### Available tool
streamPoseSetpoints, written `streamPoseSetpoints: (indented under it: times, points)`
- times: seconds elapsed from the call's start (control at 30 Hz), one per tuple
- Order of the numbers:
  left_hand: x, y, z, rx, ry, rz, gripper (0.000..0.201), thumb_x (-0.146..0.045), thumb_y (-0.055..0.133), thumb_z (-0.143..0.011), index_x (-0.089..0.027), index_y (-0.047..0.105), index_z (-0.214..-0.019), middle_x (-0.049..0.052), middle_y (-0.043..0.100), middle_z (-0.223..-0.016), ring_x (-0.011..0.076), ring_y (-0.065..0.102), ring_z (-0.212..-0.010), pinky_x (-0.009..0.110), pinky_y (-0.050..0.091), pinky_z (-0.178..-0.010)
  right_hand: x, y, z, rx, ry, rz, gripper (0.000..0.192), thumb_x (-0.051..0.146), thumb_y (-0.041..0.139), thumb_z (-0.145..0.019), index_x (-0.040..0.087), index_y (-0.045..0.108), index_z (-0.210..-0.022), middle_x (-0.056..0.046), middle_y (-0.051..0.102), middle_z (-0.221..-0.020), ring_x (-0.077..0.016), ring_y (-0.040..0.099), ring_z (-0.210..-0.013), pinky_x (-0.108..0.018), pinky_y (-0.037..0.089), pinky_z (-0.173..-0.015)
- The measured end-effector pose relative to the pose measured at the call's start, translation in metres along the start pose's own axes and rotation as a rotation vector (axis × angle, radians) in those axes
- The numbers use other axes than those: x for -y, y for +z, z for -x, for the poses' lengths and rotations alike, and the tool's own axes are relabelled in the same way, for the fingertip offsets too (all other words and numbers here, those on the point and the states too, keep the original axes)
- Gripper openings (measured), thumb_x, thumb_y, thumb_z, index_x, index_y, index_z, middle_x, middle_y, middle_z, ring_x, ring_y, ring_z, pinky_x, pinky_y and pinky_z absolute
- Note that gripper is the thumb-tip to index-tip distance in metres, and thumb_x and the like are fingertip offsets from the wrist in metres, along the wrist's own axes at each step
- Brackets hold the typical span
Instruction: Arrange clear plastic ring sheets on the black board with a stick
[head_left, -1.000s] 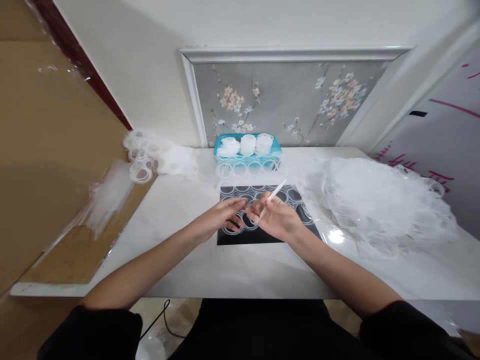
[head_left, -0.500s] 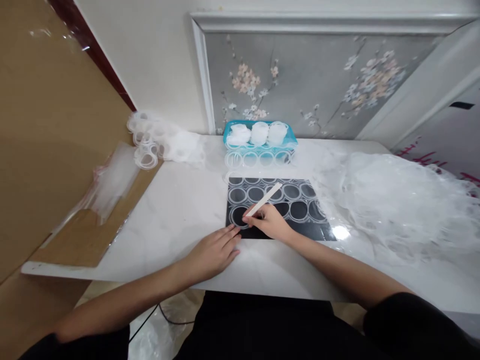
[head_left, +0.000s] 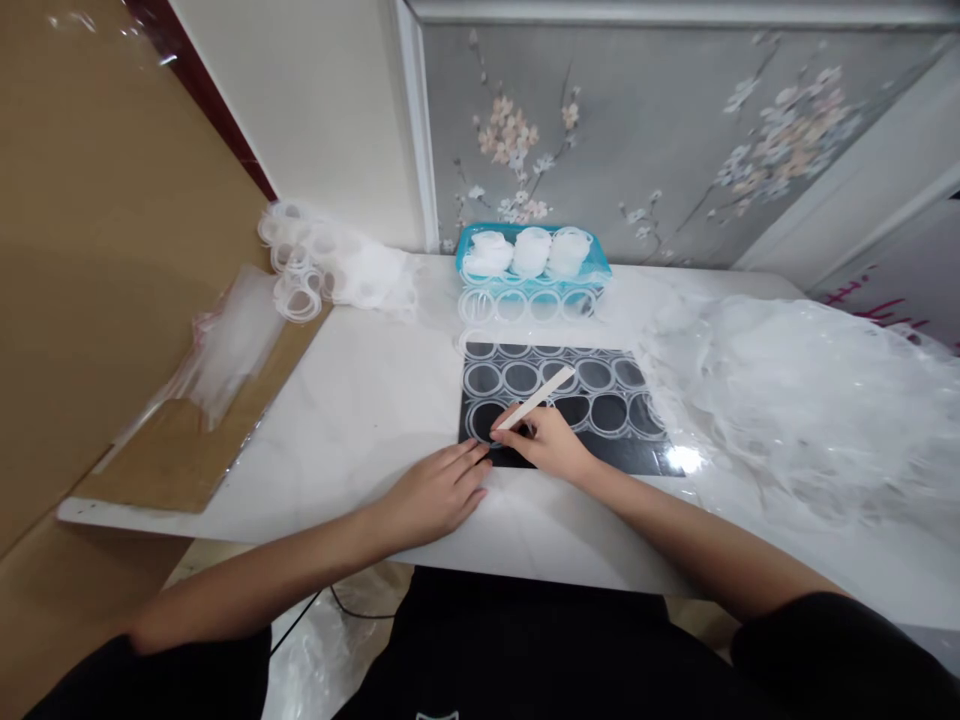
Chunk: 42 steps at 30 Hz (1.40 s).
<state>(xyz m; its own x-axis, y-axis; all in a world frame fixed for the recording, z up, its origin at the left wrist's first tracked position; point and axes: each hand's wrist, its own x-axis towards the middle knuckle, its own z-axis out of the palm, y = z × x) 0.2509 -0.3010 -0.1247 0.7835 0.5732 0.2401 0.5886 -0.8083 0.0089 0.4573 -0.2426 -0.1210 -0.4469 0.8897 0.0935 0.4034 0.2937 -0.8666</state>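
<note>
My right hand (head_left: 551, 440) is closed around a flat white stick (head_left: 538, 396), holding it slanted like a pen, its lower end by the front-left ring of a clear sheet of rings (head_left: 520, 377). That sheet lies over a black mat (head_left: 600, 459) on the white table. Fingers stretched out flat, my left hand (head_left: 442, 490) rests at the mat's front-left corner, its fingertips at the edge of the same ring. The stick's lower tip is partly covered by my right fingers.
Behind the mat, a blue tray (head_left: 604, 262) holds three stacks of white rings (head_left: 532, 252). A big heap of clear ring sheets (head_left: 795, 400) covers the right side. More ring sheets (head_left: 337, 265) lie back left, near clear plastic strips (head_left: 240, 345) on cardboard (head_left: 157, 460).
The view has shifted a little, so the scene sits slightly higher and further right. Both hands and the stick keep nearly the same place on the mat.
</note>
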Motion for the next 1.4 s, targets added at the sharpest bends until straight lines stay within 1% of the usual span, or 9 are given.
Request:
streamPoseSetpoints:
  times: [0.13, 0.33, 0.47, 0.53, 0.7, 0.9, 1.1, 1.27, 1.4]
  points:
    - [0.0, -0.003, -0.002, 0.01, -0.028, 0.09, 0.034, -0.028, 0.041, -0.094, -0.007, 0.055, -0.116, 0.017, 0.056, -0.126, 0.027, 0.051, -0.118, 0.04, 0.041, -0.101, -0.004, 0.006, 0.014, -0.031, -0.148, 0.18, 0.015, 0.027, 0.055, -0.087, 0.02, 0.068, -0.089, -0.003, 0.07, -0.099, -0.0148, 0.063, -0.091, -0.027, 0.048, -0.081]
    - [0.0, -0.007, -0.001, 0.059, -0.124, 0.275, 0.037, -0.027, 0.048, -0.089, -0.009, 0.052, -0.121, 0.015, 0.054, -0.128, 0.0287, 0.044, -0.122, 0.043, 0.039, -0.103, -0.003, -0.004, 0.001, -0.002, -0.37, 0.657, 0.022, 0.02, 0.05, -0.088, 0.024, 0.067, -0.1, -0.006, 0.069, -0.084, -0.0165, 0.06, -0.093, -0.019, 0.041, -0.056]
    - [0.003, -0.011, 0.002, 0.075, -0.176, 0.388, 0.037, -0.026, 0.05, -0.087, -0.015, 0.051, -0.122, 0.011, 0.051, -0.132, 0.0273, 0.04, -0.127, 0.043, 0.039, -0.103, 0.017, -0.047, -0.056, -0.5, -0.226, 0.441, 0.026, 0.023, 0.043, -0.089, 0.02, 0.069, -0.091, -0.006, 0.067, -0.085, -0.015, 0.059, -0.077, -0.024, 0.044, -0.062]
    - [0.005, -0.013, 0.003, 0.086, -0.195, 0.444, 0.034, -0.026, 0.052, -0.087, -0.017, 0.053, -0.119, 0.009, 0.052, -0.133, 0.026, 0.04, -0.127, 0.042, 0.04, -0.102, 0.03, -0.066, -0.07, -0.609, -0.209, 0.236, 0.024, 0.029, 0.047, -0.087, 0.017, 0.069, -0.084, -0.006, 0.068, -0.086, -0.0151, 0.06, -0.077, -0.028, 0.046, -0.07]
    - [0.01, -0.023, -0.008, -0.053, -0.302, 0.593, 0.029, -0.028, 0.053, -0.089, -0.021, 0.055, -0.117, 0.007, 0.059, -0.122, 0.0221, 0.051, -0.117, 0.041, 0.044, -0.098, 0.049, -0.074, -0.041, -0.355, -0.017, -0.32, 0.026, 0.041, 0.064, -0.076, 0.016, 0.065, -0.079, -0.004, 0.068, -0.077, -0.0139, 0.061, -0.071, -0.025, 0.044, -0.061]
    - [0.022, -0.065, -0.065, -0.347, -0.455, 0.993, 0.051, -0.032, 0.059, -0.085, -0.025, 0.04, -0.132, 0.009, 0.04, -0.141, 0.0246, 0.042, -0.126, 0.045, 0.038, -0.104, 0.064, -0.078, -0.01, -0.137, 0.272, -0.941, 0.029, 0.037, 0.076, -0.064, 0.018, 0.058, -0.077, -0.001, 0.064, -0.069, -0.0114, 0.062, -0.069, -0.021, 0.046, -0.061]
    - [0.022, -0.103, -0.131, -0.285, -0.382, 1.367, 0.038, -0.022, 0.065, -0.076, -0.022, 0.057, -0.113, 0.008, 0.059, -0.119, 0.0235, 0.053, -0.113, 0.04, 0.042, -0.096, 0.092, -0.094, -0.008, -0.038, 0.288, -1.135, 0.019, 0.032, 0.067, -0.073, 0.019, 0.056, -0.082, -0.002, 0.064, -0.075, -0.0121, 0.061, -0.071, -0.025, 0.052, -0.07]
    - [0.022, -0.106, -0.157, -0.124, -0.379, 1.67, 0.018, -0.019, 0.065, -0.072, -0.016, 0.064, -0.09, 0.002, 0.063, -0.081, 0.0114, 0.059, -0.072, 0.024, 0.046, -0.069, 0.1, -0.105, -0.006, 0.009, 0.224, -1.25, 0.016, 0.03, 0.061, -0.076, 0.021, 0.051, -0.084, 0.0, 0.058, -0.076, -0.0099, 0.06, -0.073, -0.022, 0.049, -0.067]
    - [0.017, -0.102, -0.163, -0.008, -0.374, 1.854, 0.015, -0.014, 0.067, -0.068, -0.014, 0.063, -0.083, -0.001, 0.057, -0.072, 0.008, 0.055, -0.065, 0.02, 0.042, -0.064, 0.095, -0.113, -0.003, 0.079, 0.09, -1.235, 0.018, 0.034, 0.059, -0.074, 0.022, 0.046, -0.08, 0.003, 0.055, -0.076, -0.0022, 0.041, -0.049, -0.016, 0.036, -0.05]
